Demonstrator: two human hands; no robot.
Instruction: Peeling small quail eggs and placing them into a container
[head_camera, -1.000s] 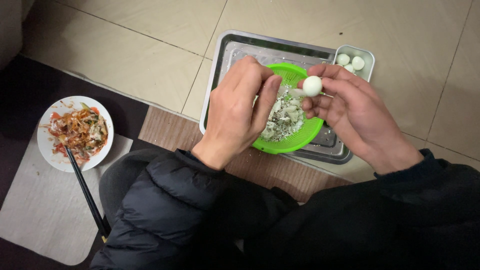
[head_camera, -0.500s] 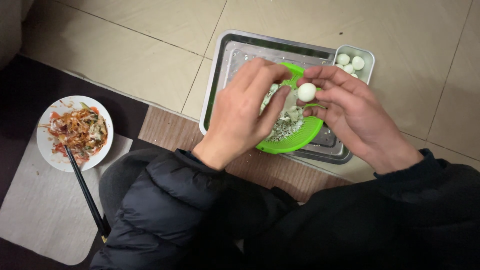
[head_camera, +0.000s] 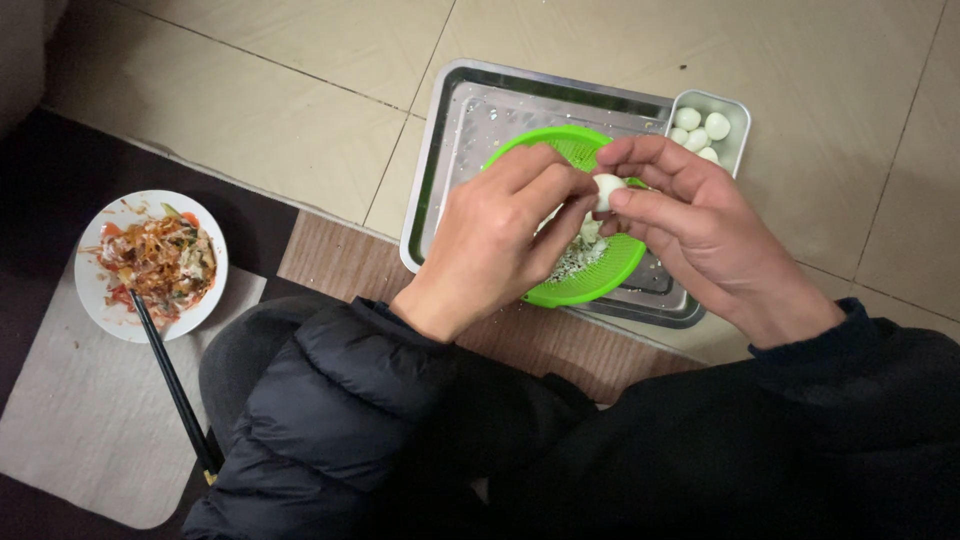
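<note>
My left hand (head_camera: 500, 235) and my right hand (head_camera: 690, 220) meet over a green round strainer (head_camera: 590, 285) and pinch one small white egg (head_camera: 606, 188) between their fingertips. The strainer holds pale bits of shell and sits in a steel tray (head_camera: 460, 130) on the tiled floor. At the tray's far right corner a small rectangular steel dish (head_camera: 735, 108) holds several peeled white eggs (head_camera: 700, 128). Both arms wear dark padded sleeves.
To the left a white plate of shredded salad (head_camera: 150, 262) rests on a grey mat, with black chopsticks (head_camera: 170, 385) leaning off its near edge. A brown woven mat (head_camera: 325, 262) lies between the plate and the tray. My dark-clothed knees fill the lower frame.
Both hands have drawn closer together over the strainer, and the egg, earlier held up in my right fingertips, is now gripped by fingers of both hands.
</note>
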